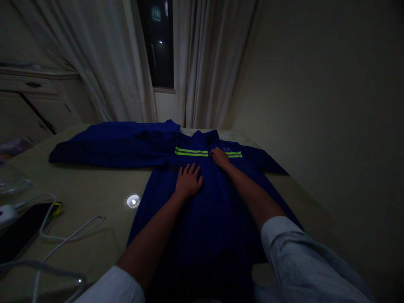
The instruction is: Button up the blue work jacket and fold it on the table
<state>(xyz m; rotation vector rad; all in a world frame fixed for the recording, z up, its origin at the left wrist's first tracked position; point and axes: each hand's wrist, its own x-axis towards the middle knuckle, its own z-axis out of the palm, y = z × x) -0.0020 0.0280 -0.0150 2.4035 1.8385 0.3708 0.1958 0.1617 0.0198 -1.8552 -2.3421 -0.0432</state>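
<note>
A dark blue work jacket (pixel 205 210) with yellow-green reflective stripes lies spread on the table, its collar toward the far edge. My left hand (pixel 188 181) rests flat on the jacket's front, below the left stripe, fingers spread. At the inner end of the right stripe, my right hand (pixel 220 158) has its fingers curled together at the front opening of the jacket; whatever they pinch is too dark to make out. One sleeve stretches left across the table, beside more folded blue cloth (pixel 116 128). The other sleeve reaches the right edge.
On the left of the table (pixel 104 189) are a black phone (pixel 25 229), a white charger (pixel 8 214), a looping white cable (pixel 72 237) and a clear plastic container (pixel 14 181). Curtains (pixel 205 63) hang behind, and a wall (pixel 315 105) stands close on the right.
</note>
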